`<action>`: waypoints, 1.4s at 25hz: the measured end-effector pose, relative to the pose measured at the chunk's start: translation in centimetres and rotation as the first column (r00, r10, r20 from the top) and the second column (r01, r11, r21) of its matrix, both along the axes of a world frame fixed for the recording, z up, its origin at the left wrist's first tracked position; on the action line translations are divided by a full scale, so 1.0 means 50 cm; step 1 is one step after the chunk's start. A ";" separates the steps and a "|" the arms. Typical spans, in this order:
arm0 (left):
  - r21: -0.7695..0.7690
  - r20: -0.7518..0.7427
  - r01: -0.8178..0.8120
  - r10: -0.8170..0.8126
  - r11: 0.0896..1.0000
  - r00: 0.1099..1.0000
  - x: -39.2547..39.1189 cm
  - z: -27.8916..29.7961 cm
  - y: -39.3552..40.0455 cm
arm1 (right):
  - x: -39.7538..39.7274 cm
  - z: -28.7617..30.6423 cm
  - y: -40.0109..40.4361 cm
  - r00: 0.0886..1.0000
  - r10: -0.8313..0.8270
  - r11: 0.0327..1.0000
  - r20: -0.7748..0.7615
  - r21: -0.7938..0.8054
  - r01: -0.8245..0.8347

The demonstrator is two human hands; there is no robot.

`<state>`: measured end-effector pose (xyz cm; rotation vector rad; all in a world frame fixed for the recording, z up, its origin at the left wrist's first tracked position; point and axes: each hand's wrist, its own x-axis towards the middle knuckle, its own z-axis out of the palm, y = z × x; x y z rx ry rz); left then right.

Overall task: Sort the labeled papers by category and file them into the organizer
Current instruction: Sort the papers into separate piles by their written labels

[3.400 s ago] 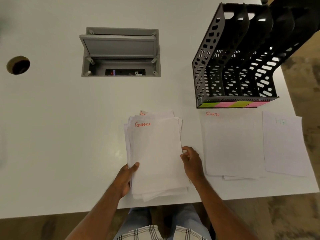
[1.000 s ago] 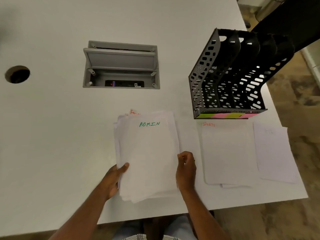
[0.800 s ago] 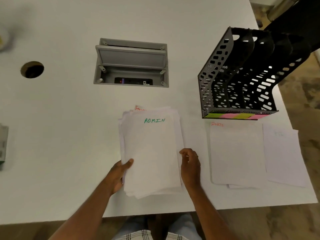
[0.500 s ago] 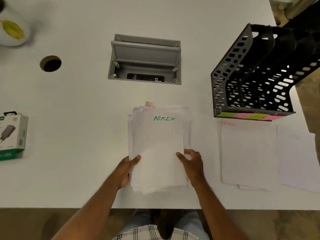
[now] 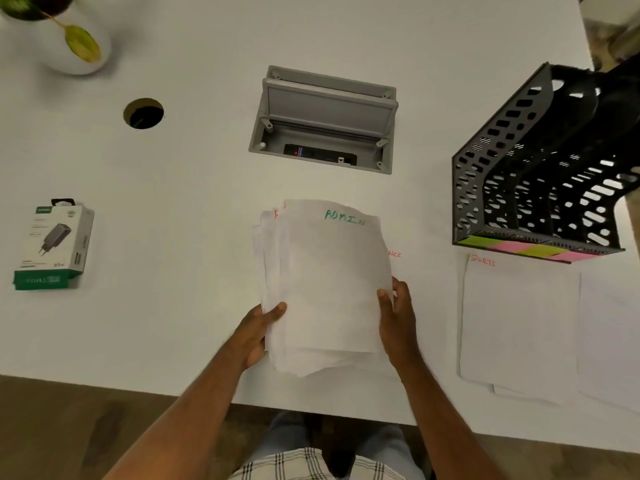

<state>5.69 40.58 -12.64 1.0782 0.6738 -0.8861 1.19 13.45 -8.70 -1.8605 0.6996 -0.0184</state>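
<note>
A stack of white papers (image 5: 329, 289) sits in front of me over the table's near edge, its top sheet marked ADMIN in green. My left hand (image 5: 258, 332) grips the stack's lower left side, thumb on top. My right hand (image 5: 396, 315) pinches the right edge of the top sheets. A sheet ending in red "NCE" (image 5: 394, 254) lies flat, peeking out from under the stack at its right. The SPORTS pile (image 5: 519, 323) and another white sheet (image 5: 609, 341) lie further right. The black slotted organizer (image 5: 540, 188), with coloured labels along its front, stands behind them.
A grey cable box (image 5: 325, 123) with a raised lid is sunk into the white table (image 5: 173, 323) behind the stack. A boxed charger (image 5: 52, 247) lies at the left, a cable hole (image 5: 143, 113) and a white plant pot (image 5: 69, 39) at the back left.
The FINANCE sheet has left the top of the stack, and ADMIN is on top. The stack has shifted left off that sheet. My view has swung left, bringing the charger box and pot into sight.
</note>
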 end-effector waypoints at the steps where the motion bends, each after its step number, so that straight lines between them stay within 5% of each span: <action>1: -0.002 0.006 -0.015 0.015 1.000 1.000 0.001 0.000 0.002 | 0.001 0.002 -0.007 0.999 -0.027 0.999 0.028 -0.020 0.028; 7: -0.051 -0.044 -0.112 0.110 0.992 0.993 0.007 -0.004 0.028 | 0.011 -0.002 -0.096 0.934 -0.348 0.930 0.083 -0.091 0.355; 13: -0.211 -0.176 -0.316 0.282 0.925 0.943 0.001 -0.013 0.068 | -0.021 -0.030 -0.129 0.921 -0.389 0.920 0.024 -0.026 0.390; 18: 0.181 -0.072 0.040 -0.027 0.983 0.997 0.037 -0.005 0.094 | -0.029 -0.045 -0.104 0.924 -0.382 0.916 -0.027 -0.145 0.374; 22: 0.397 0.058 0.059 -0.089 0.916 0.994 0.055 -0.011 0.111 | -0.028 -0.056 -0.097 0.943 -0.332 0.924 -0.029 -0.209 0.319; 30: 0.009 -0.080 -0.255 0.254 0.967 0.964 0.043 -0.008 0.149 | -0.039 -0.063 -0.098 0.952 -0.301 0.940 -0.052 -0.184 0.287; 35: -0.042 -0.066 -0.240 0.237 0.970 0.969 0.070 0.001 0.142 | -0.066 -0.080 -0.031 0.977 -0.144 0.964 -0.159 -0.245 0.102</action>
